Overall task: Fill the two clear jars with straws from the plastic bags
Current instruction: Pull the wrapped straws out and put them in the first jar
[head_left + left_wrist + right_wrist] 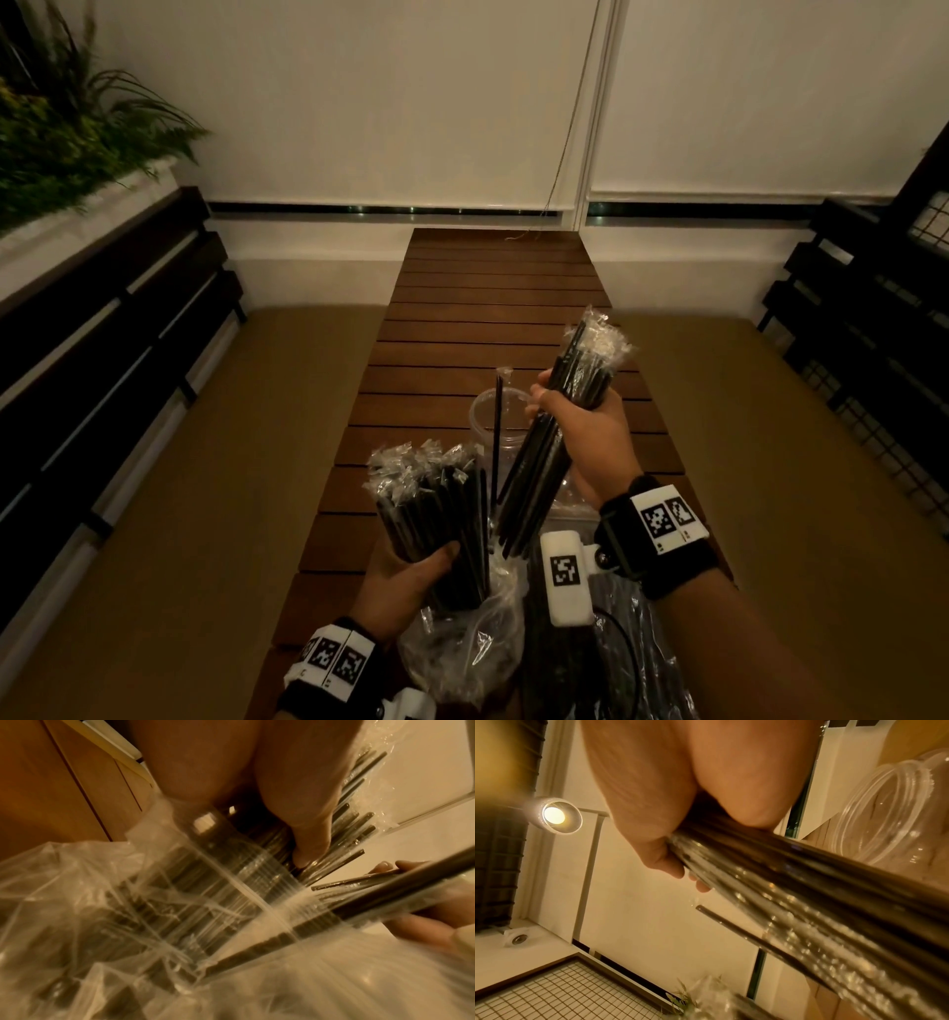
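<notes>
A clear jar stands on the slatted wooden table with a single black straw upright in it. Just right of the jar's mouth, my right hand grips a tilted bundle of wrapped black straws; the right wrist view shows that bundle beside the jar. Nearer to me, my left hand holds a thicker upright bundle of wrapped straws, thumb across it. Ridged clear plastic surrounds this bundle; jar or bag, I cannot tell.
A crumpled clear plastic bag hangs below my left hand. Another bag of dark straws lies on the table under my right forearm. Cushioned benches flank the narrow table, with dark slatted backs and a plant at the far left.
</notes>
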The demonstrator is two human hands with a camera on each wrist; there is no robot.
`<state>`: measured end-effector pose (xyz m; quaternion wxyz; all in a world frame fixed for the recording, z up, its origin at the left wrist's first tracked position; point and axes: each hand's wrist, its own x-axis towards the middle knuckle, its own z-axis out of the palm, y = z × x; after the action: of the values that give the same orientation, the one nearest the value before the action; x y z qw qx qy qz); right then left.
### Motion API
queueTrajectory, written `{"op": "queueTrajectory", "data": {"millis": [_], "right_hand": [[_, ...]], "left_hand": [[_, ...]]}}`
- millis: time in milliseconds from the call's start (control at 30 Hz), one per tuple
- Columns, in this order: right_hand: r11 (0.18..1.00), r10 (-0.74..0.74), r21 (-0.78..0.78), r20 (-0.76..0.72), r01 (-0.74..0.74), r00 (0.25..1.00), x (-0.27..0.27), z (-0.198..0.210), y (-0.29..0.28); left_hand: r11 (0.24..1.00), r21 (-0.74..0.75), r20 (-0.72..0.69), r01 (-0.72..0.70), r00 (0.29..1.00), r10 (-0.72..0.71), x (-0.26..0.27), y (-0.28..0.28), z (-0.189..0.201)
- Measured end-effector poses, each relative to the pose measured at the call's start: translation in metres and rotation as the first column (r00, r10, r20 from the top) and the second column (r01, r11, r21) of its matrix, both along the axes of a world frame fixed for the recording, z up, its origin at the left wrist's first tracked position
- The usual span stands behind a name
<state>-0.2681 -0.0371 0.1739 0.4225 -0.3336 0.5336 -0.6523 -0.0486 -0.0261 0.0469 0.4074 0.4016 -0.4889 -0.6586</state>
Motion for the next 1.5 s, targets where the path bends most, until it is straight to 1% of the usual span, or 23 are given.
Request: {"op": "queueTrajectory", "data": {"millis": [133,233,333,433,533,600,667,733,900,1133,1233,1333,1400,1500], "right_hand": [[0.996,0.066,0.073,-0.084,-0.06,0.994,0.008,-0.01,0.003],[0.986,0.138,0.105,-0.09,-0.129,0.986,0.015,-0.016,0.002],[0.98,0.179,0.106,-0.104,-0.168,0.978,0.021,-0.017,0.001],[0.977,0.169,0.149,-0.121,-0.151,0.978,0.023,-0.024,-0.003],[0.98,0.109,0.179,-0.099,-0.09,0.989,0.021,-0.031,-0.004],[0.986,0.057,0.161,-0.104,-0.04,0.993,0.017,-0.028,-0.005],[0.992,0.037,0.123,-0.056,-0.03,0.998,0.013,-0.018,-0.004],[0.995,0.059,0.077,0.005,-0.059,0.998,0.009,-0.007,-0.002],[0.996,0.089,-0.022,-0.006,-0.089,0.996,0.001,0.019,0.0],[0.987,0.012,-0.162,0.048,-0.004,0.999,-0.012,0.053,-0.014],[0.982,-0.043,-0.182,0.074,0.056,0.996,-0.016,0.059,-0.026],[0.963,-0.124,-0.218,0.153,0.156,0.98,-0.019,0.057,-0.039],[0.945,-0.198,-0.236,0.132,0.225,0.971,-0.017,0.053,-0.046],[0.929,-0.281,-0.241,0.034,0.281,0.959,-0.011,0.042,-0.052]], "left_hand": [[1.0,-0.017,0.023,-0.007,1.0,0.008,-0.003,0.003,0.005],[0.999,-0.039,0.022,0.005,1.0,-0.004,-0.005,0.005,0.011],[0.999,-0.054,0.013,0.0,1.0,0.0,-0.005,0.005,0.013],[0.998,-0.057,0.016,-0.004,1.0,0.005,-0.006,0.004,0.013],[0.999,-0.05,0.018,-0.001,1.0,0.002,-0.006,0.004,0.014],[0.998,-0.056,0.027,0.014,1.0,-0.012,-0.004,0.004,0.013],[0.999,-0.043,0.035,0.013,0.999,-0.011,-0.004,0.003,0.011],[1.0,-0.021,0.044,0.003,0.999,-0.002,-0.004,0.002,0.009],[1.0,-0.004,0.062,-0.013,0.998,0.013,-0.004,0.0,0.008],[0.999,0.023,0.065,-0.035,0.997,0.033,-0.004,0.0,0.008],[0.998,0.03,0.073,-0.052,0.996,0.049,-0.004,0.0,0.008],[0.997,0.02,0.076,-0.071,0.995,0.07,-0.006,0.0,0.009],[0.998,0.02,0.077,-0.065,0.995,0.063,-0.006,0.0,0.01],[0.998,0.017,0.079,-0.068,0.995,0.066,-0.005,-0.002,0.008]]}}
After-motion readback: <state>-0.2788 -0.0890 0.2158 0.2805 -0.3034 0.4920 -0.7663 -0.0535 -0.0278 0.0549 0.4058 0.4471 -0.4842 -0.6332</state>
